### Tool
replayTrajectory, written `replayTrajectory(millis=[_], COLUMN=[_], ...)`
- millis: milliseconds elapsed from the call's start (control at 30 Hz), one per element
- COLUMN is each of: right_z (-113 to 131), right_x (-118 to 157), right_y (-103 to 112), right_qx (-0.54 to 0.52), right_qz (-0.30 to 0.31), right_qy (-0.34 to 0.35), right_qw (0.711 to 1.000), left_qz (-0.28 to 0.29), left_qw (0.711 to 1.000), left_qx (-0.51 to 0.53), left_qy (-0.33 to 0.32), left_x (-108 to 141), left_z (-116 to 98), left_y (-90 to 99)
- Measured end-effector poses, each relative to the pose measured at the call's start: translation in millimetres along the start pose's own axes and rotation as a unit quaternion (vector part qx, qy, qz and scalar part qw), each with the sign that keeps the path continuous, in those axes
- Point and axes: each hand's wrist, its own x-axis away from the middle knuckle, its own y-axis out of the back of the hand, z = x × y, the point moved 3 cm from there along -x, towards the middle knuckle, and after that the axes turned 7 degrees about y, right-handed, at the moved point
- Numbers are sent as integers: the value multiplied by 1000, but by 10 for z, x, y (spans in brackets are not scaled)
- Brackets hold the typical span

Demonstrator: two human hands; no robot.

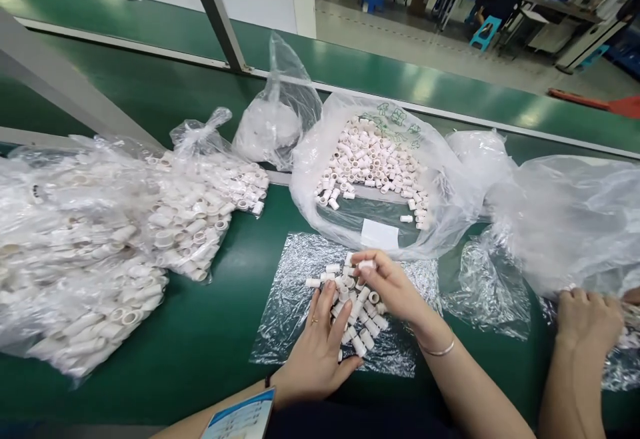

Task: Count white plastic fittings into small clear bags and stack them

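A loose pile of white plastic pipe fittings (357,312) lies on a flat clear plastic bag (280,319) in front of me. My left hand (323,345) rests against the pile's left side, fingers spread. Between the thumb and fingers of my right hand (393,285) is one white pipe fitting (367,265), held just above the pile's far edge. Beyond the hands, a large open plastic bag (310,165) holds many more fittings (373,159), with a white paper slip (380,233) at its near rim.
Filled bags of fittings (100,245) cover the left of the green table (215,345). A tied bag (273,125) stands behind. To the right are crumpled bags (575,219) and a co-worker's hand (587,322). A metal post (215,12) rises at the back.
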Motion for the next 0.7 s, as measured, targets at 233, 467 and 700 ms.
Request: replayTrajectory(millis=[233,467,700], right_z=[123,-327,-513], right_x=[-213,-963,-1193], right_y=[247,1574,1242], right_qx=[265,486,522], right_qz=[13,-268,-201], right_qy=[110,-86,-52], right_qw=[958,828,827], left_qz=[12,10,7], left_qw=[1000,1000,1000], left_qx=[-1,-6,-3], left_qy=[-5,1,1], left_x=[-4,-4,-4], left_z=[-4,-3,7], left_y=[15,17,-11])
